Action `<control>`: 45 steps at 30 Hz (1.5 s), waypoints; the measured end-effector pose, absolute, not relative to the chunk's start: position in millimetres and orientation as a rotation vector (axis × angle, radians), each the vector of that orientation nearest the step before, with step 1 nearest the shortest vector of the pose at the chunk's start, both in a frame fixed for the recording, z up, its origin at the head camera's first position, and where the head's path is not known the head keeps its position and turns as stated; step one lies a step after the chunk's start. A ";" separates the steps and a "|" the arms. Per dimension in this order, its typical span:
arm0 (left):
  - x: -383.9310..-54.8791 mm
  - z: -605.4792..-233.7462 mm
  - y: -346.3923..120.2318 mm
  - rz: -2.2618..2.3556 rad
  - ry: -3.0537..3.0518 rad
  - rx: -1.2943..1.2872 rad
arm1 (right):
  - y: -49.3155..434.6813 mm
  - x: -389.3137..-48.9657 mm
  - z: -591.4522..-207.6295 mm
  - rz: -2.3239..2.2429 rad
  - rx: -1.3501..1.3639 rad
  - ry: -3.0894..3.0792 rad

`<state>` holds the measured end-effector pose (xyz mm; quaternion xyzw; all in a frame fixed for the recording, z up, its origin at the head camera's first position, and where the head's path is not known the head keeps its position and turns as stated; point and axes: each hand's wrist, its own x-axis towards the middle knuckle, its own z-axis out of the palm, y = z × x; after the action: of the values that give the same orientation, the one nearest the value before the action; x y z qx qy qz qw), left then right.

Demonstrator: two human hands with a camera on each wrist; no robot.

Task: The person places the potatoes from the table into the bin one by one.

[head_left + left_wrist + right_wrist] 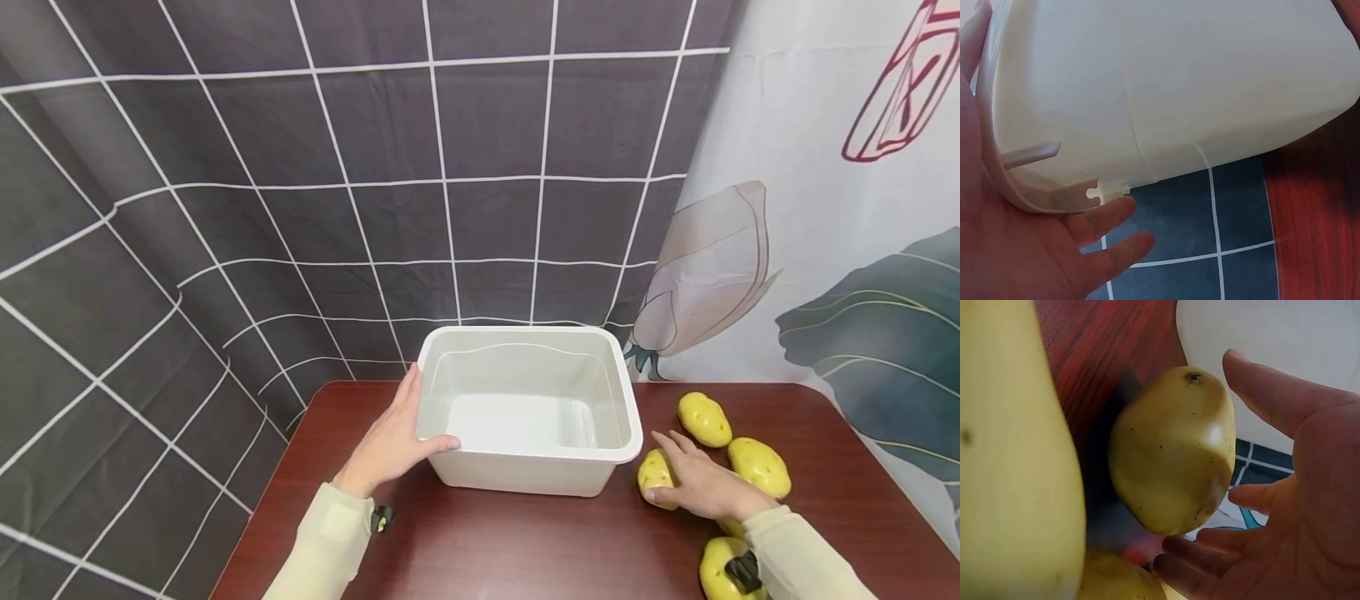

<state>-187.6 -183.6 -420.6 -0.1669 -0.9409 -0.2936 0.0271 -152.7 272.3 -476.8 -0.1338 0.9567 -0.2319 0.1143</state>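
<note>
A left hand (393,435), fingers relaxed, rests against the left end of a white plastic tub (525,477), thumb over its rim. Just right of the tub, a right hand (708,483) spreads loosely about a yellow potato (652,473) on the table (480,542), not gripping it; likely firm and light but slick, it would best be held round its middle. More potatoes (759,467) lie farther right.

A pale plastic bin (1197,75) fills the upper frame, its rim (989,119) curving down the left side. A short rib (1032,154) and a notched tab (1071,196) sit beside the rim at lower left. The left hand (1029,256) spans the lower left, palm against the rim, two fingers extended. White-gridded dark cloth (1169,219) shows bottom centre, red-brown worktop (1319,206) at right.
</note>
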 end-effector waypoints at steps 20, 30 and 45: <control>-188.8 -421.5 -182.9 -0.959 -2.918 -0.474 | 262.1 -163.2 -477.9 -0.554 -0.397 2.756; -187.5 -423.1 -183.3 -0.952 -2.909 -0.475 | 262.2 -163.5 -481.6 -0.528 -0.388 2.782; -187.2 -424.0 -183.8 -0.961 -2.903 -0.459 | 262.4 -160.1 -476.6 -0.551 -0.400 2.845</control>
<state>-187.2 -183.8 -424.0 -0.1485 -0.9385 -0.3107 0.0249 -160.1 262.4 -476.6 -0.1360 0.9669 -0.1873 0.1076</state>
